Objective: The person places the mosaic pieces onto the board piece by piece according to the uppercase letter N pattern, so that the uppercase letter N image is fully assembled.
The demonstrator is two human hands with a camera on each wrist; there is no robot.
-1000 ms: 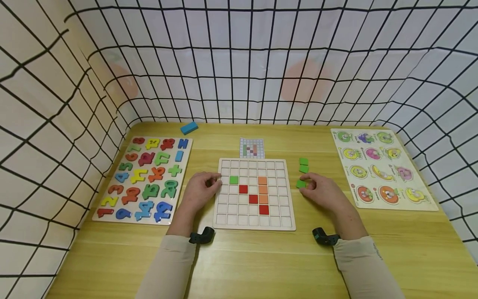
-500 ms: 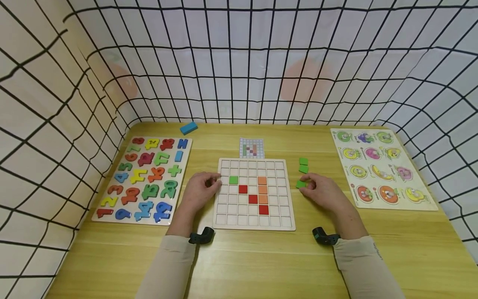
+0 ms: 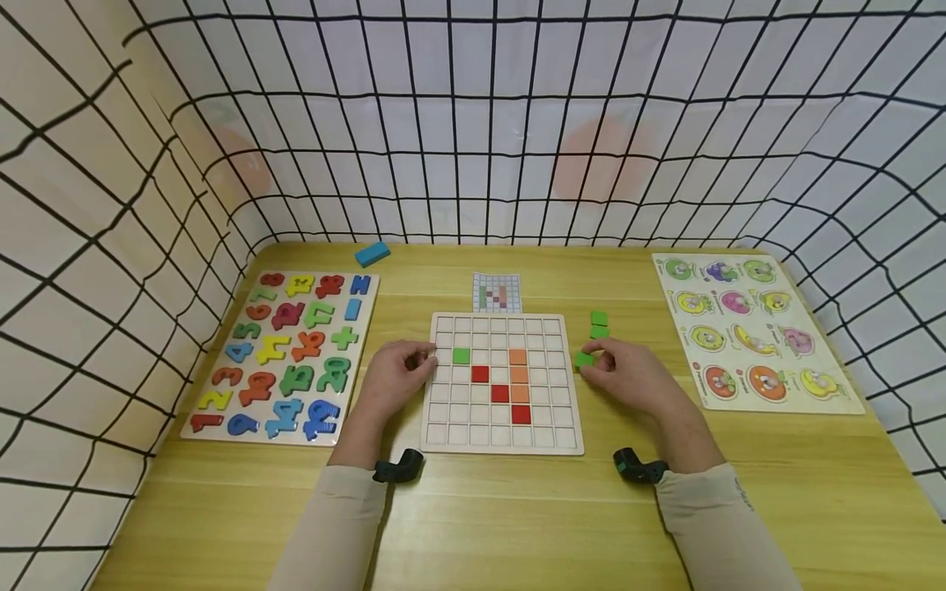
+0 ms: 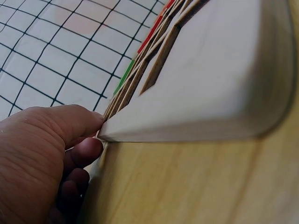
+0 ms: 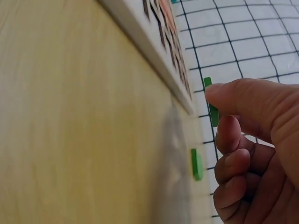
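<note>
A white wooden grid board lies on the table, with one green tile, several red tiles and several orange tiles in its cells. My left hand grips the board's left edge; in the left wrist view its thumb lies at the edge with curled fingers beside it. Right of the board, my right hand pinches a green square tile between thumb and fingers. The right wrist view shows that tile raised over the table, partly hidden by the thumb. Two more green tiles lie just beyond this hand.
A small printed pattern card lies behind the board. On the left is a number puzzle board, with a blue block behind it. A fruit picture board is on the right. Black netting surrounds the table.
My right hand has moved slightly left toward the board, carrying the green tile away from its earlier spot. The left hand stays at the board's edge.
</note>
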